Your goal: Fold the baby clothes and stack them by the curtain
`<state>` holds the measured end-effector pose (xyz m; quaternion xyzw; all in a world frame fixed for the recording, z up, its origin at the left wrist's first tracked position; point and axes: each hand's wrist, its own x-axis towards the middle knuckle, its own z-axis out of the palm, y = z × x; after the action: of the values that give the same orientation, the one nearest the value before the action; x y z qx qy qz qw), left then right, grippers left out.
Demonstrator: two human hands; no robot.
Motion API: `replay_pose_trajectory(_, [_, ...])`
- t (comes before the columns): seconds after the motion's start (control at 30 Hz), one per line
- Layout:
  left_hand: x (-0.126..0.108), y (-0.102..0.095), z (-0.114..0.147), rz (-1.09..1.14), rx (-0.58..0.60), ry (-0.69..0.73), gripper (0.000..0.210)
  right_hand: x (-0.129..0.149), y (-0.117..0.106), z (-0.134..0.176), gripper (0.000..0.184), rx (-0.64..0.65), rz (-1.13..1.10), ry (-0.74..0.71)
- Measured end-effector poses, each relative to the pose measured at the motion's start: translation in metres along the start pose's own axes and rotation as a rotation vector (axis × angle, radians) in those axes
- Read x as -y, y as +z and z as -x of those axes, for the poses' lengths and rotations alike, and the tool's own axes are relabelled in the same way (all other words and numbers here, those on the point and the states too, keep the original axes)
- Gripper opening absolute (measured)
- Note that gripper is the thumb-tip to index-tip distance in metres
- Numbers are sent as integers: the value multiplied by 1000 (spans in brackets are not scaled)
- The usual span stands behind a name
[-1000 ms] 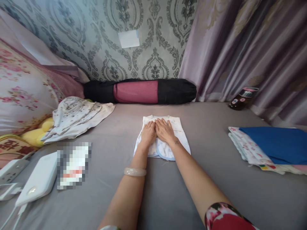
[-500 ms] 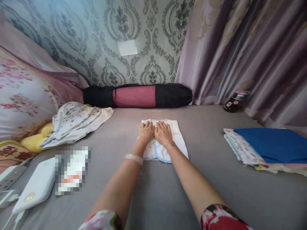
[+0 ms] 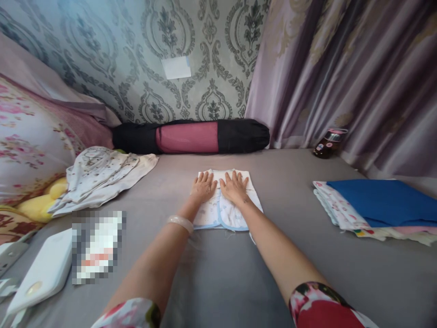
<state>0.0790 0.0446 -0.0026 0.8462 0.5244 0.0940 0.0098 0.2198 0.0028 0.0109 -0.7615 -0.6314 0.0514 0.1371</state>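
While we are looking forward and down through the head camera, the only view, we are seeing the small shirt [image 3: 208,216] lying flat on the grey sheet [image 3: 287,191], straight ahead of us and directly under both hands. Our left hand [image 3: 204,187] is resting palm down on its far left part, covering some of the left edge, and our right hand [image 3: 235,187] is resting likewise on the far right part, leaving a strip of cloth showing outside it. Both hands are lying flat with fingers somewhat spread and pointing at the wall [image 3: 213,45], side by side with a narrow gap between, and neither is gripping anything. Neither hand is standing nearer to the shirt than the other, since both are touching it. Its blue-edged front seam [image 3: 220,214] is running away from us, passing between the hands, while the rounded hem is facing us, bare of any hand. Because the view is flattening heights, we are not able to tell which side of the shirt is longer. Well apart to the right, a pile of clothes [image 3: 382,202] is lying; loose cloth [image 3: 99,177] is spreading to the left, and a long bag [image 3: 186,136] is lying beyond, along the wall.
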Motion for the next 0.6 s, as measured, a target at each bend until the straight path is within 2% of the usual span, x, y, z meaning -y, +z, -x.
replay_pose_trajectory(0.17, [15, -3, 0, 27, 49, 74, 55, -29, -15, -7, 53, 118, 76, -199])
replay_pose_trajectory(0.3, [24, 1, -1, 38, 69, 118, 56, -48, -13, -9, 51, 128, 83, -297])
replay_pose_trajectory(0.47, [26, 2, -2, 48, 59, 131, 56, -56, -5, -6, 50, 78, 62, -319])
replay_pose_trajectory(0.6, [22, -4, 0, 40, 91, 126, 57, -55, -5, -5, 50, 59, 55, -318])
